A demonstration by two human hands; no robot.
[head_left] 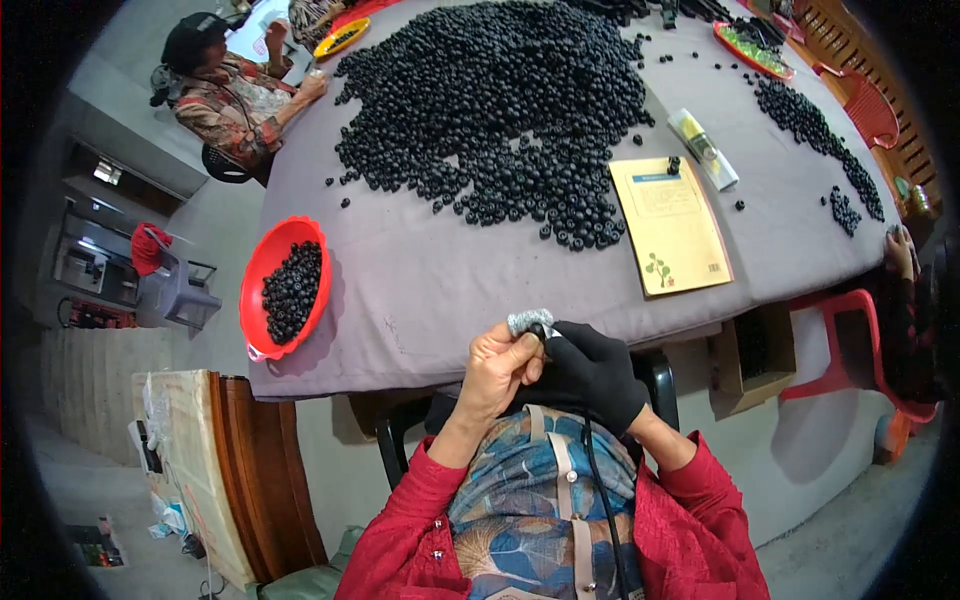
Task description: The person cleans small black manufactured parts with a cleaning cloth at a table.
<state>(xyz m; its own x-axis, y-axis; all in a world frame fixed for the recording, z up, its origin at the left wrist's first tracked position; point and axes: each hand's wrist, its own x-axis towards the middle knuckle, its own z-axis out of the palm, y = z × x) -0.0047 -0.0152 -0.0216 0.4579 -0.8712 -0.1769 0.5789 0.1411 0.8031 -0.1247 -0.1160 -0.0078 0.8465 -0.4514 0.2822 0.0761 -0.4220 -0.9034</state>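
Observation:
My left hand (pixel 498 368) is bare except for a grey knitted cover around one fingertip. Its thumb and fingers pinch a small black round piece (pixel 538 331), mostly hidden between the hands. My right hand (pixel 598 372), in a black glove, is closed and meets the left at the same spot; what its fingers hold does not show clearly. Both hands are just off the table's near edge. A large heap of small black ring-like pieces (pixel 490 90) lies on the grey tablecloth (pixel 430 290). To the left, a red plastic basket (pixel 258 290) holds more such pieces.
Right of the heap lie a yellow booklet (pixel 675 225) and a white-and-green package (pixel 705 150). Another person (pixel 225 95) sits at the far left, near a yellow basket (pixel 342 36). A second person's hand (pixel 902 252) rests at the right edge, by a red chair (pixel 865 350).

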